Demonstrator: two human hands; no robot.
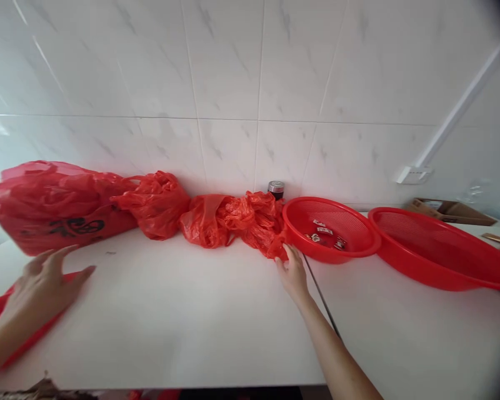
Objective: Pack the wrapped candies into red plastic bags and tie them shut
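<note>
My left hand [45, 286] hovers at the left, fingers spread and holding nothing. Beneath it lies a flat red plastic bag [29, 347], partly hidden by my wrist. At the middle right, my right hand [292, 272] has its thumb and fingers closed on the lower edge of a crumpled red plastic bag [266, 225]. That bag leans against a knotted red bag [208, 222] to its left. Further left stand another bunched red bag [160, 208] and a large, full red bag [62, 208] with black print.
Right of my right hand sits a red plastic basket [333, 255] with several small packets inside. A larger red basket [433, 275] stands beside it. Behind are a dark-lidded jar [276, 189], a cardboard box [450, 212] and a tiled wall [229, 72]. A dark seam crosses the white table [183, 322].
</note>
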